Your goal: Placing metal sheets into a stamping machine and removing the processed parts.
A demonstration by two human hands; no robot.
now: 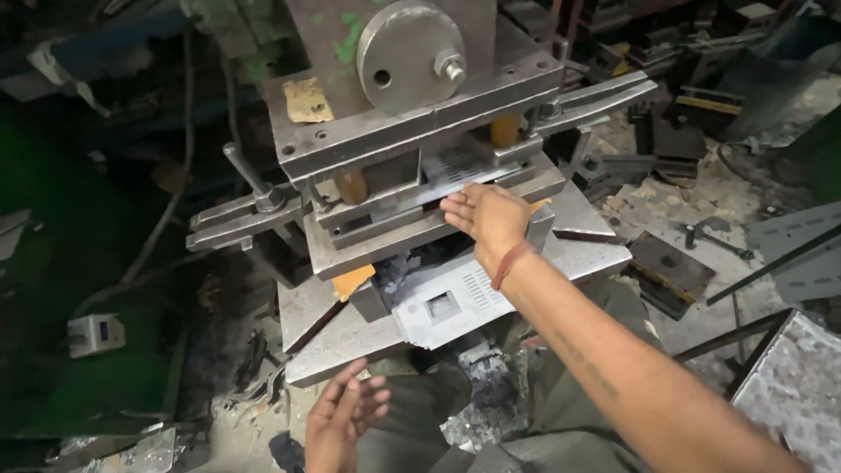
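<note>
A heavy steel press die (412,131) stands in front of me, with a round disc and bolt on its upper block. My right hand (487,217) reaches to the die's gap, its fingers on the edge of a thin perforated metal sheet (455,172) that lies in the slot. Below the die, a stack of punched grey sheets (448,302) with slots and a square cut-out rests on the press bed (596,254). My left hand (343,420) hovers low by the bed's front edge, fingers apart and holding nothing.
Metal scrap pieces (477,394) lie between my knees. Steel blocks and plates (670,271) lie on the dusty floor at right, with a speckled sheet (793,385) at the lower right. Clamp bars (241,219) stick out from the die's left side.
</note>
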